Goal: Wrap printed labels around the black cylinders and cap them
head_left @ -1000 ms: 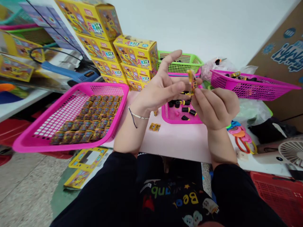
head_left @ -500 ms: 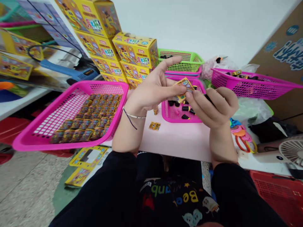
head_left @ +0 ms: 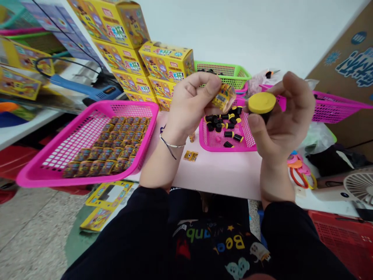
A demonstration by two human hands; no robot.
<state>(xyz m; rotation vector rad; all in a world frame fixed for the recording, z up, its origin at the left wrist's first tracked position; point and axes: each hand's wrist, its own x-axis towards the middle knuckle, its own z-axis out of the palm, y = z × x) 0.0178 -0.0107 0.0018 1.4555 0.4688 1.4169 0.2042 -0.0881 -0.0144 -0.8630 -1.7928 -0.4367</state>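
- Little clear labelled tube (head_left: 223,98) is up in the air, over the pink basket, with my left hand (head_left: 192,103) pinching it between thumb and fingers
- My right hand (head_left: 284,124) is curled around a black piece with a yellow cap (head_left: 261,104)
- Right below, the pink mesh basket (head_left: 233,149) holds loose black-and-yellow pieces (head_left: 217,122)
- Behind that, stacked yellow boxes (head_left: 166,62)

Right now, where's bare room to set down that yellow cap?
For the yellow cap, bare pink tabletop lies in front of the small pink basket, between the small packet and the right wrist. Crowded: that basket, with its black-and-yellow pieces, and the large pink basket, packed with rows of wrapped items.
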